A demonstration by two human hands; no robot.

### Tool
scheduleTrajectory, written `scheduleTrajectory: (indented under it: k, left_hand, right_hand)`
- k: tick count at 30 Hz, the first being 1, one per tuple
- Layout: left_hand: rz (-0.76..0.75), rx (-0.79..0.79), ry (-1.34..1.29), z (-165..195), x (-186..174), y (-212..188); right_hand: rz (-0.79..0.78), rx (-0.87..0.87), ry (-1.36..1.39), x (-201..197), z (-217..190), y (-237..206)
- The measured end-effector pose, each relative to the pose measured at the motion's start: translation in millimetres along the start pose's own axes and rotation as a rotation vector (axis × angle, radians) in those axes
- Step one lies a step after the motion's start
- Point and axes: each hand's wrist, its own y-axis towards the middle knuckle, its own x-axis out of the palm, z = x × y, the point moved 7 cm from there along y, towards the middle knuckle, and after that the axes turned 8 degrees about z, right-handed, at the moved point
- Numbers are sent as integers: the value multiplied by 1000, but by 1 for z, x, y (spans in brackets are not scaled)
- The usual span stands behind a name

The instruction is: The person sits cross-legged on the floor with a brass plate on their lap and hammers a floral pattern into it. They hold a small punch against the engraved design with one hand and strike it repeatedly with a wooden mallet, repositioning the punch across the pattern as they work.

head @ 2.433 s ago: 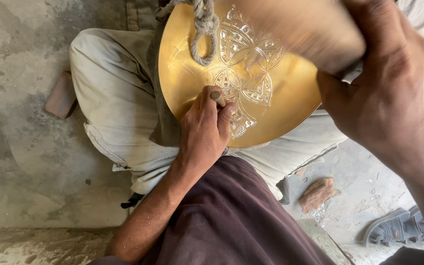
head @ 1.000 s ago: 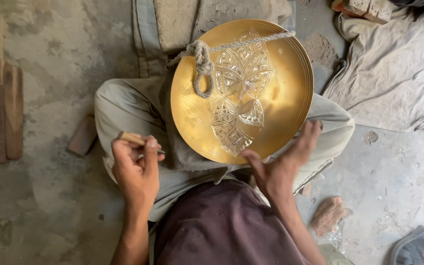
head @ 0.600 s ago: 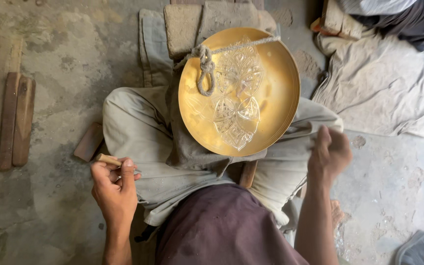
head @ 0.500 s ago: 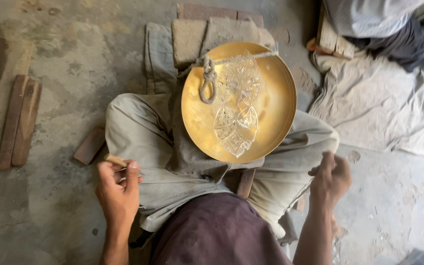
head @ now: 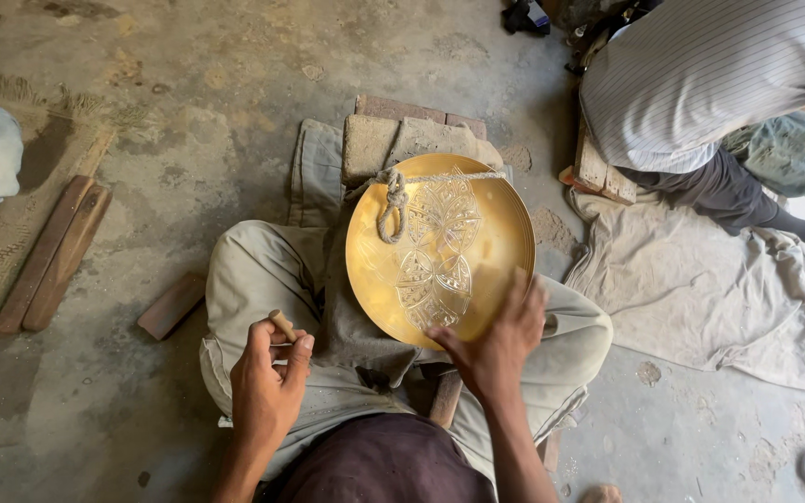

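a big round brass plate [head: 440, 251] leans on the person's knees, with its top edge propped on a block wrapped in cloth [head: 412, 140]. a rope [head: 393, 203] with a knot runs across the top of the plate. leaf shapes are cut into its middle.

the right hand [head: 496, 340] lies open on the plate's lower right rim, fingers spread flat. the left hand [head: 267, 377] is closed around a small wooden-handled tool [head: 282, 325]; its tip is hidden, so i cannot tell what kind of tool it is.

the plate looks hard, stiff and fairly heavy, and its shiny face is likely slippery. the rim is the best place to hold it, since the cut pattern could get scratched.

there is open floor [head: 188, 93] to the left, with wooden bars [head: 53, 251] lying there. on the right another person [head: 701, 93] sits close, beside a pale cloth [head: 701, 279], so there is less room that way.
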Motion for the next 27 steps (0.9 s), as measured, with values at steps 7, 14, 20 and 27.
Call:
scheduleTrajectory:
  k: [7,14,20,27]
  left_hand:
    - [85,-89,2,-26,-19,-12]
    - [54,-19,84,-22,-4,-6]
    - [52,27,60,-11,10,-8]
    - [-98,74,59,3,58,15]
  right_hand:
    - [242,127,100,-20,21,47]
    - [262,-214,-293,5,-14,51]
    - [147,618,444,-10,143,63]
    - [-69,838,1035,51,129,-27]
